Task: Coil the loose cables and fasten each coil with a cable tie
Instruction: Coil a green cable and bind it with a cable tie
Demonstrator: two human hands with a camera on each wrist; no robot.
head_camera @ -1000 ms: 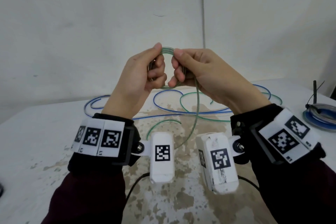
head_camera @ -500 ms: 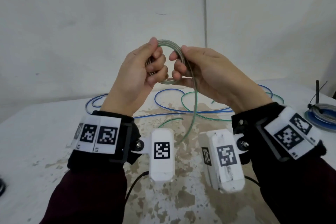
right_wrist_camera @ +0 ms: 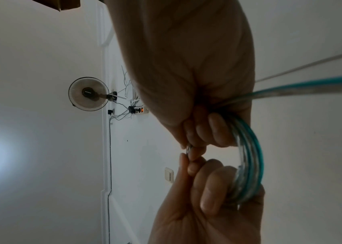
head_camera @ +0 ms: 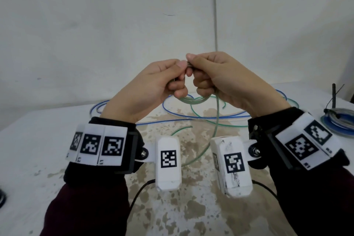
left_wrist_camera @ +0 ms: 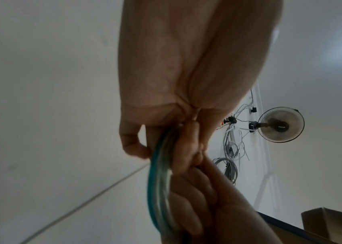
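Both hands are raised above the table and hold a small coil of green cable (head_camera: 191, 100) between them. My left hand (head_camera: 168, 80) grips the coil's left side with curled fingers. My right hand (head_camera: 201, 78) grips the right side, thumb and forefinger pinching the top next to the left thumb. The coil's lower arc (right_wrist_camera: 249, 158) shows between the two fists, with several turns side by side (left_wrist_camera: 157, 189). A loose green tail (head_camera: 214, 120) hangs from the right hand down to the table. A blue cable (head_camera: 172, 115) lies loose on the table behind the hands.
A tied coil of blue and grey cable (head_camera: 339, 120) with a black cable tie (head_camera: 334, 97) sits at the table's right edge. The white table (head_camera: 38, 140) has brown stains in the middle. A white wall stands close behind.
The coil has turned downward: its arc stood above the fingers before and now hangs below them. Both thumbs have closed together at the top, and the hands have drawn closer.
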